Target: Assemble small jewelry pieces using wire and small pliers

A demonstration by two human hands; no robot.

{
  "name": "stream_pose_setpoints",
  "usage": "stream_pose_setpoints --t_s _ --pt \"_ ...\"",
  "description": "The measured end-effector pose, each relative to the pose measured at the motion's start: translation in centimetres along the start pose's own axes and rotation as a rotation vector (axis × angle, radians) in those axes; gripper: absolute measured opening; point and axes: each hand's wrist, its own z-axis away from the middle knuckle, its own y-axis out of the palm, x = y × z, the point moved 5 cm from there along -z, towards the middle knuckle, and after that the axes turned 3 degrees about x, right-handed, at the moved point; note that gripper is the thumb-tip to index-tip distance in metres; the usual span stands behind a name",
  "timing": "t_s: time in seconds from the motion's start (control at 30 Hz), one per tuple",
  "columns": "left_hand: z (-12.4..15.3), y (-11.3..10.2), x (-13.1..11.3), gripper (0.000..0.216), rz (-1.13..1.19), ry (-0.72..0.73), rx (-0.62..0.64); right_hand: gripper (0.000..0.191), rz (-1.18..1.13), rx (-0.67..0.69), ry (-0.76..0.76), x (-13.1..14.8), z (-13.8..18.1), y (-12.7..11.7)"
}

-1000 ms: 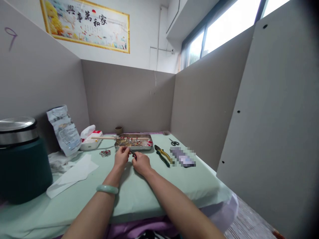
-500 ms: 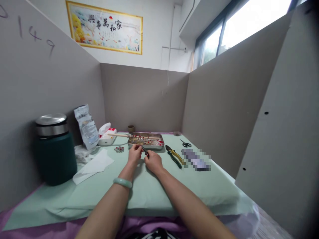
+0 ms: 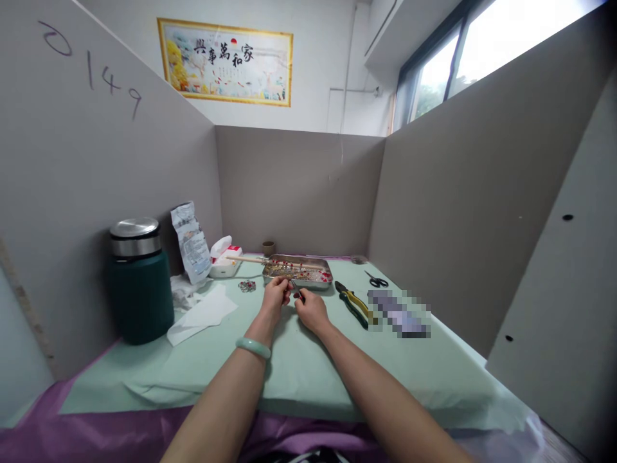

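1. Since before, the view is turning left; a small tool [image 3: 297, 292] is staying near the metal tray's [image 3: 315, 285] front edge.
2. Right hand [image 3: 311, 310] is gripping it; left hand [image 3: 276, 294] is pinching something, perhaps a bead.
3. Toward the bench's [image 3: 294, 379] far edge, the metal tray is holding red beads [image 3: 324, 276].

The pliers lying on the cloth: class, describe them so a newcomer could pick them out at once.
Find the metal tray on the pale green cloth, then come nearer and right. The pliers lie between the right hand and a pixelated patch. Unlike the black-handled scissors farther back, they have one yellow handle and one dark green.
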Motion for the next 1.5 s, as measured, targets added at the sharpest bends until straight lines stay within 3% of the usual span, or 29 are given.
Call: stream_pose_setpoints --t_s 0.47,1.1,1.27,1.5 --pt "0.0 0.0 0.4 0.02 0.075 -0.065 0.036 0.019 0.002 -0.003 -0.008 -0.1 0.0 0.0" --pt "-0.4 -1.0 -0.1 0.015 -0.367 0.084 -0.157 0.022 0.194 0.011 0.003 0.1 0.2 -0.2" --pt "-0.5 -0.7 0.0 0.018 -0.348 0.064 -0.114 0.023 0.176 0.03 0.007 -0.1 0.1 0.0" --pt "-0.4 -0.4 -0.8 0.017 -0.831 0.199 -0.13 0.024 0.176 0.008 0.033 -0.4 0.0 0.0"
